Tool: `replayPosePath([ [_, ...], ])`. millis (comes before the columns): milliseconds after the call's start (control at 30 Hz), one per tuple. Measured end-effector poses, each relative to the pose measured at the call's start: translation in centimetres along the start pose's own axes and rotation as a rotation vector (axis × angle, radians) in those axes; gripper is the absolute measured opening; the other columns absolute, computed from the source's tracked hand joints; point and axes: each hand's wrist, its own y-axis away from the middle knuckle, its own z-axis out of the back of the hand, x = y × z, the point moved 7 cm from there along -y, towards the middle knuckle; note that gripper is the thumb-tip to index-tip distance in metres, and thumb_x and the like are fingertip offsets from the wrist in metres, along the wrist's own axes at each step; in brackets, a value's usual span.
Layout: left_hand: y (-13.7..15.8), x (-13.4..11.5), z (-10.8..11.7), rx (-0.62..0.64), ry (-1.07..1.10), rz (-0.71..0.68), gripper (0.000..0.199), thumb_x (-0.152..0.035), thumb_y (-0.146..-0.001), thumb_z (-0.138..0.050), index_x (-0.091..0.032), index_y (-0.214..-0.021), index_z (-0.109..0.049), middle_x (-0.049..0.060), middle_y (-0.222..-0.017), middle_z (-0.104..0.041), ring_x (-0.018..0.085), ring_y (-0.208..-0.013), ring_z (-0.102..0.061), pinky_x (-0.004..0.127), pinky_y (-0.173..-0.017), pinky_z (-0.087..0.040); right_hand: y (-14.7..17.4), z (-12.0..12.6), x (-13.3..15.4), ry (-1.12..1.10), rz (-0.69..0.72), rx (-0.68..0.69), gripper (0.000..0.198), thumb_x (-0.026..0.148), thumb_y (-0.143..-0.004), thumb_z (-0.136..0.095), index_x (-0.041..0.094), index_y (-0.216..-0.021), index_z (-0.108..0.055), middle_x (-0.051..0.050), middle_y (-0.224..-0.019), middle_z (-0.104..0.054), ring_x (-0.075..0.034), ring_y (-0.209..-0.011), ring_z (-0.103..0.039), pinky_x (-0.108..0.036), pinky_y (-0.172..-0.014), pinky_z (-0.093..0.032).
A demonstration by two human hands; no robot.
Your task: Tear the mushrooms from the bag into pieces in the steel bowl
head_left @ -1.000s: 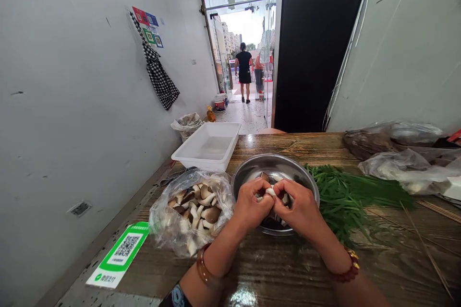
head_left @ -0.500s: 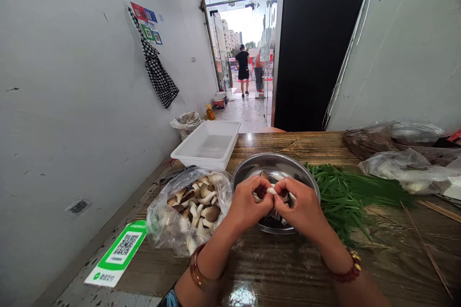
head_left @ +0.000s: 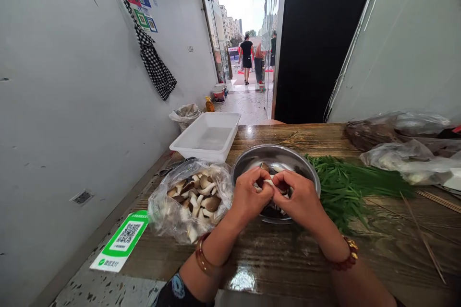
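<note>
Over a steel bowl (head_left: 306,165), my left hand (head_left: 253,191) and my right hand (head_left: 297,196) meet, thumbs and fingertips pinched on a small white piece of mushroom (head_left: 269,181). Both hands are closed on it, and the fingers cover much of it. Inside the bowl lie more mushroom pieces (head_left: 264,166), partly hidden behind my hands. Left of the bowl, an opened clear plastic bag (head_left: 162,216) holds several whole mushrooms (head_left: 212,203) with brown caps and white stems.
A white plastic tub (head_left: 230,139) stands behind the bag. Green leafy stalks (head_left: 345,184) lie right of the bowl, with plastic bags (head_left: 406,160) and thin sticks (head_left: 423,235) farther right. A QR-code card (head_left: 120,244) is at the left edge. People stand at the doorway.
My hands have drawn closer together, and less of the white mushroom piece shows between them. The view has tilted slightly down. A person outside has walked farther off.
</note>
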Motion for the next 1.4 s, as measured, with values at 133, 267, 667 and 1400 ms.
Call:
replayPosePath([
  [133, 0.1, 0.1, -0.1, -0.017, 0.064, 0.03, 0.013, -0.008, -0.063, -0.048, -0.018, -0.058, -0.053, -0.002, -0.06, -0.054, 0.011, -0.059, -0.047, 0.023, -0.059, -0.036, 0.0, 0.0, 0.5, -0.007, 0.018, -0.016, 0.008, 0.016, -0.075, -0.053, 0.02, -0.07, -0.056, 0.0, -0.064, -0.059, -0.013, -0.059, -0.051, -0.025, -0.056, -0.038],
  [267, 0.0, 1.0, 0.0, -0.01, 0.175, 0.114, 0.011, -0.011, -0.067, -0.049, -0.017, -0.06, -0.055, -0.001, -0.061, -0.054, 0.01, -0.059, -0.047, 0.022, -0.058, -0.037, 0.0, 0.2, 0.3, -0.045, -0.019, -0.03, 0.008, 0.017, -0.075, -0.053, 0.02, -0.068, -0.058, 0.0, -0.062, -0.059, -0.013, -0.056, -0.051, -0.025, -0.055, -0.039],
  [667, -0.1, 1.6, -0.9, 0.149, 0.232, 0.204, 0.011, -0.024, -0.068, -0.062, -0.014, -0.071, -0.058, -0.002, -0.064, -0.056, 0.009, -0.058, -0.047, 0.021, -0.057, -0.039, 0.2, 0.4, -2.9, -0.385, -0.355, 0.026, 0.021, 0.036, -0.081, -0.059, 0.017, -0.082, -0.066, -0.003, -0.074, -0.067, -0.015, -0.062, -0.059, -0.026, -0.058, -0.048],
  [1400, 0.2, 1.7, -1.2, 0.147, 0.192, 0.152, 0.006, -0.015, -0.065, -0.051, -0.014, -0.066, -0.057, -0.001, -0.064, -0.056, 0.009, -0.06, -0.046, 0.02, -0.055, -0.036, 0.2, -0.1, -1.3, -0.187, -0.2, 0.033, 0.008, 0.018, -0.072, -0.055, 0.018, -0.077, -0.061, 0.0, -0.07, -0.062, -0.013, -0.061, -0.054, -0.025, -0.06, -0.043],
])
